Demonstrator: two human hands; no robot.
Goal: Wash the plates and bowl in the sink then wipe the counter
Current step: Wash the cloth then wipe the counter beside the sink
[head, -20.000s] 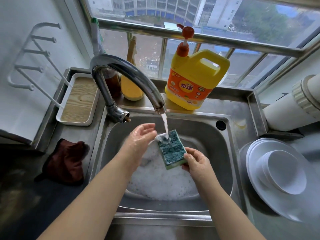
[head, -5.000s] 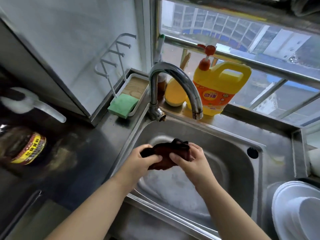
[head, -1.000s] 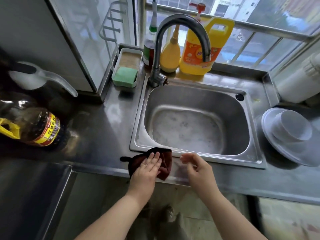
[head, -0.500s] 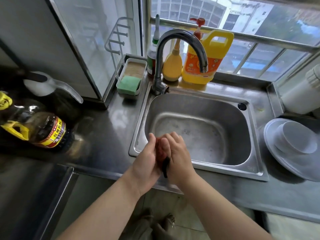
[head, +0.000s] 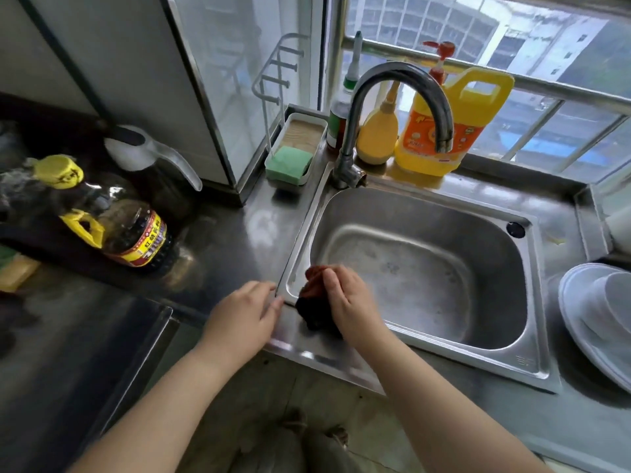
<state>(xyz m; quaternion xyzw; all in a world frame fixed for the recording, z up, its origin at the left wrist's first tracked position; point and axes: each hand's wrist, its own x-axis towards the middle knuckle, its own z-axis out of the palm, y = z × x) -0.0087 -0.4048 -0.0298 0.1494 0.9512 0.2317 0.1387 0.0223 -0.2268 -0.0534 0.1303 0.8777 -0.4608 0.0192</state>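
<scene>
Worktop (head: 225, 247) wiping risk: right hand (head: 345, 302) fingers clench bunched cloth (head: 316, 314) at sink (head: 532, 302) rim's 7 o'clock corner, left hand (head: 242, 315) fingers relaxed, so poor contact may leave streaks.

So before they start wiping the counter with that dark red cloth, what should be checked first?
1. Cloth in hand: ok, the right hand grips it at the sink's front left corner.
2. Tap off: ok, no water running.
3. Plates and bowl out of the sink: ok, stacked on the right.
4. Left hand free: ok, open on the counter.
5. Cloth wrung out: cannot tell.
</scene>
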